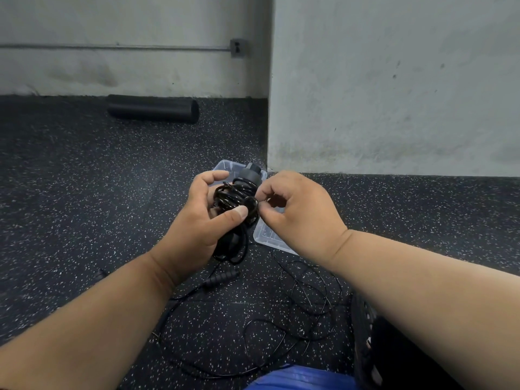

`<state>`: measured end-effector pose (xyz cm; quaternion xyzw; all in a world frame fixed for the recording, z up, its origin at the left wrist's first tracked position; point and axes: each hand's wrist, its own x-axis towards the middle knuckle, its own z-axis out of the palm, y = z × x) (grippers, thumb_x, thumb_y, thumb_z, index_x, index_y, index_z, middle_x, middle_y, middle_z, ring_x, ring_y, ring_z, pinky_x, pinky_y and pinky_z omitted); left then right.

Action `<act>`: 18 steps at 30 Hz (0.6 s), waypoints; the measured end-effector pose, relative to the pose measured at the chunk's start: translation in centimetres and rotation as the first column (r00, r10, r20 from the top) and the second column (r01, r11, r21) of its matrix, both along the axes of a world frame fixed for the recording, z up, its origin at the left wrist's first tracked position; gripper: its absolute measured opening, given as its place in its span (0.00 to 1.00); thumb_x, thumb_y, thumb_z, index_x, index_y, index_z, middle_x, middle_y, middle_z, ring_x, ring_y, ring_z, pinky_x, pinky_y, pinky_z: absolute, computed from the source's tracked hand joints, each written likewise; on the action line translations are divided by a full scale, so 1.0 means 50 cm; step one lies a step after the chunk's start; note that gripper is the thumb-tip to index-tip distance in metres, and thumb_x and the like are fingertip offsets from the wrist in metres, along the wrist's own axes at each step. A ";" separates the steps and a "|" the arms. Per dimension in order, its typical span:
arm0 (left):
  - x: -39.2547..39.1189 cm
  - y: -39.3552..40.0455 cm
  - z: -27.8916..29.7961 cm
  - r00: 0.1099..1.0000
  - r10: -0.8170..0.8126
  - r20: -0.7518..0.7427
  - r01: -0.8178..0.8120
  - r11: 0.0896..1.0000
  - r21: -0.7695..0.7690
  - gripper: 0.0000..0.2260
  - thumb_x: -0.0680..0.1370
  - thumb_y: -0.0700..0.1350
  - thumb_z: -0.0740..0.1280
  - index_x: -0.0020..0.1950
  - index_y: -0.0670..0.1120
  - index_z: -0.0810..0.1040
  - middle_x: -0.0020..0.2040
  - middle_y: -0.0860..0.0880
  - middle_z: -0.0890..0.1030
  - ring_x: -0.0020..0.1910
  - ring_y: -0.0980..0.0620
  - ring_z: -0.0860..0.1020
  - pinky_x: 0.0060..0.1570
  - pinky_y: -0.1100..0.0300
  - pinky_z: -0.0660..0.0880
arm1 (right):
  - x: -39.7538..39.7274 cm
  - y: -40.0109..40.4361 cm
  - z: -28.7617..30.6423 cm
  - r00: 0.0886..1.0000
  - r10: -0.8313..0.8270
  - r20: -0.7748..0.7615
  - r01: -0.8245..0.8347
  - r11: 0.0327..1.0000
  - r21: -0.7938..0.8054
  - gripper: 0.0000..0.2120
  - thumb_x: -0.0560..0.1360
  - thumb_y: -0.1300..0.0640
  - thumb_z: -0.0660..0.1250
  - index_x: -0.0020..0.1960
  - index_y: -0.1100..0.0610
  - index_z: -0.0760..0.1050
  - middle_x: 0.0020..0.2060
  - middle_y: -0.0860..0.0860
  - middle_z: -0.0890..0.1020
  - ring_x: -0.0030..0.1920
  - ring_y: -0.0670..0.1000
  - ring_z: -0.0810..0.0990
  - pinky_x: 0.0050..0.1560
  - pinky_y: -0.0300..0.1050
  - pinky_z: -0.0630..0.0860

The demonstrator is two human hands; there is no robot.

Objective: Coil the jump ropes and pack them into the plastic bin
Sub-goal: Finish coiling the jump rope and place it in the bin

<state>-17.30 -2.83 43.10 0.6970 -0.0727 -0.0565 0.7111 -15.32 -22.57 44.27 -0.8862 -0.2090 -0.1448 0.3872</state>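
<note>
A black jump rope [235, 201] is wound into a bundle around its grey handles, which stick up at the top. My left hand [197, 220] grips the bundle, thumb pressed on the coils. My right hand [298, 209] pinches a loop of the cord at the bundle's right side. Behind and under both hands lies the clear plastic bin [267, 237] on the floor, mostly hidden. A second black jump rope [304, 302] lies loose and tangled on the floor below my hands, with one ribbed handle [222, 278] showing.
The floor is dark speckled rubber. A black foam roller [153, 108] lies against the back wall. A concrete wall corner [270, 136] juts out just behind the bin. A black shoe [365, 342] and blue fabric [298, 378] sit at the bottom right.
</note>
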 end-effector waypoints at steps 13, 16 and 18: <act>-0.011 -0.001 -0.011 0.993 0.083 0.081 -0.087 0.995 0.050 0.21 0.80 0.40 0.73 0.67 0.54 0.70 0.56 0.53 0.85 0.55 0.52 0.85 0.53 0.55 0.82 | 0.001 0.012 0.011 0.992 0.049 -0.117 -0.055 0.997 -0.053 0.06 0.78 0.54 0.72 0.43 0.45 0.81 0.39 0.41 0.80 0.43 0.43 0.78 0.43 0.38 0.73; -0.016 -0.003 -0.014 0.993 0.081 0.084 -0.086 0.995 0.055 0.21 0.79 0.45 0.74 0.67 0.56 0.70 0.58 0.51 0.84 0.58 0.49 0.85 0.58 0.48 0.82 | 0.004 0.010 0.015 0.987 0.071 -0.146 -0.082 0.994 -0.073 0.06 0.78 0.54 0.71 0.43 0.46 0.81 0.38 0.42 0.81 0.42 0.43 0.78 0.43 0.40 0.74; -0.018 -0.004 -0.014 0.993 0.082 0.083 -0.088 0.994 0.070 0.23 0.75 0.49 0.74 0.67 0.58 0.70 0.58 0.51 0.85 0.58 0.49 0.85 0.59 0.46 0.82 | 0.008 0.007 0.019 0.984 0.093 -0.154 -0.105 0.992 -0.070 0.07 0.78 0.54 0.72 0.43 0.45 0.81 0.39 0.42 0.82 0.42 0.43 0.78 0.42 0.39 0.74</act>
